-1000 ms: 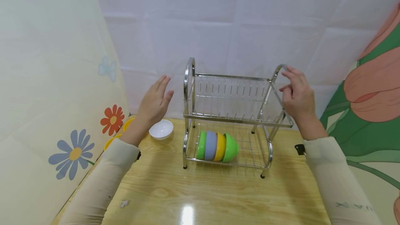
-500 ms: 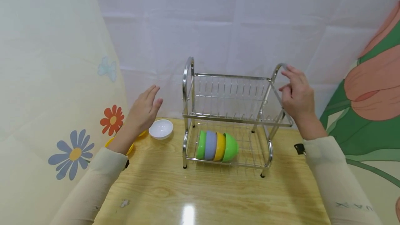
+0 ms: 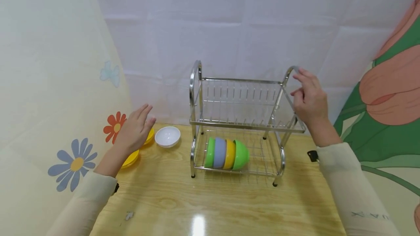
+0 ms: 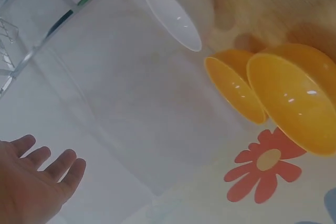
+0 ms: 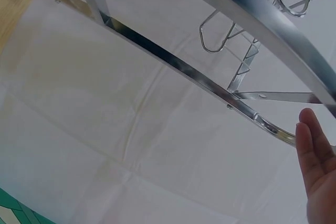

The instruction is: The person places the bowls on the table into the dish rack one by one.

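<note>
My left hand (image 3: pixel 132 130) hovers at the left with fingers extended, partly over two yellow bowls (image 3: pixel 131 158) in the head view. Nothing is in that hand (image 4: pixel 37 182). A small white bowl (image 3: pixel 167 136) sits just right of the yellow ones. My right hand (image 3: pixel 310 99) is at the top of the right side arch of a chrome two-tier dish rack (image 3: pixel 191 90); in the right wrist view its nearly straight fingers (image 5: pixel 312 156) meet the tube. On the rack's lower tier, bowls stand on edge in a row: green (image 3: pixel 210 153), grey-blue (image 3: pixel 220 153), yellow (image 3: pixel 230 154) and green (image 3: pixel 241 154).
The rack stands on a wooden table (image 3: pixel 164 199) near a white cloth backdrop (image 3: pixel 229 28). Flower-patterned panels flank it, one on the left (image 3: pixel 42 83) and one on the right (image 3: pixel 390 119). Thin wire dividers line the upper tier.
My left hand has moved left and down, away from the rack, uncovering more of the yellow bowls. My right hand stays at the arch, and the bowls have not moved.
</note>
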A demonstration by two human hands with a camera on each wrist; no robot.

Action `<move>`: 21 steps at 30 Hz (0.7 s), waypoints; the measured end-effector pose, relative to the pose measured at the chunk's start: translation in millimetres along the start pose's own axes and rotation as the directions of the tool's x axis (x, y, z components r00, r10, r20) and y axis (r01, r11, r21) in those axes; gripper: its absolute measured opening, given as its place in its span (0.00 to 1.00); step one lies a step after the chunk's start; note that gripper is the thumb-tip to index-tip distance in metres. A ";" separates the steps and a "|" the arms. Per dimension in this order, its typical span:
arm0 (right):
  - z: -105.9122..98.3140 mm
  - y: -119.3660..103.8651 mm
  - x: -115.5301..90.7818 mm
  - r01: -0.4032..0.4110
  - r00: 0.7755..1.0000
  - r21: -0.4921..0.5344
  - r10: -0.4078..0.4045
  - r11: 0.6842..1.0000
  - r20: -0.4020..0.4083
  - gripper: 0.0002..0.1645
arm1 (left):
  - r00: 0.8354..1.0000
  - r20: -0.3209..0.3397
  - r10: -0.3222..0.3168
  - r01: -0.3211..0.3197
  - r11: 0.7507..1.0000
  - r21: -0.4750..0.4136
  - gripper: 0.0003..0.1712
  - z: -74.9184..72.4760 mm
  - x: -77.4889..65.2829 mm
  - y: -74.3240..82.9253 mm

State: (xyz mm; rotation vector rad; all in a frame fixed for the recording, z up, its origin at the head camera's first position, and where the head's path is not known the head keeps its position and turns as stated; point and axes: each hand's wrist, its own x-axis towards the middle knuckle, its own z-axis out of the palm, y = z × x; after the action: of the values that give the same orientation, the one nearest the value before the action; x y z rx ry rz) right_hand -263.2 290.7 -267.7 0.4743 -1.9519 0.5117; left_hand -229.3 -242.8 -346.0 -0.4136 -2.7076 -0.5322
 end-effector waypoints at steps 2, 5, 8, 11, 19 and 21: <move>0.0 -0.4 -0.2 0.001 1.000 0.003 -0.001 1.000 0.003 0.29 | 1.000 0.015 -0.018 0.018 1.000 0.006 0.41 -0.2 -6.1 -7.0; -0.2 -1.6 -0.5 -0.010 1.000 0.015 0.010 1.000 -0.004 0.30 | 0.998 0.036 -0.042 0.042 0.999 0.008 0.41 -1.2 -14.4 -16.5; -1.1 -1.9 -0.5 -0.004 1.000 0.006 0.004 1.000 -0.011 0.30 | 0.997 0.046 -0.060 0.060 0.998 0.001 0.42 -1.7 -20.7 -24.1; -1.9 -2.1 -0.4 -0.003 1.000 0.001 0.003 1.000 -0.012 0.30 | 0.996 0.049 -0.070 0.070 0.998 0.005 0.42 -1.9 -26.3 -31.4; -2.3 -4.4 -0.8 -0.029 1.000 0.009 0.029 1.000 -0.009 0.30 | 0.994 0.049 -0.101 0.100 0.995 0.013 0.41 -1.0 -39.2 -46.7; -2.5 -4.8 -0.6 -0.028 1.000 0.007 0.028 1.000 -0.008 0.30 | 0.993 0.052 -0.104 0.103 0.995 0.011 0.41 -0.3 -42.1 -50.8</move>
State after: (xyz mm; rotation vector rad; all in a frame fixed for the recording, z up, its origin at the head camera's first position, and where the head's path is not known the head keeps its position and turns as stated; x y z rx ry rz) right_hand -258.5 288.2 -266.6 0.4486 -1.9519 0.5375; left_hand -209.0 -296.9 -377.8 -0.2902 -2.7922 -0.5455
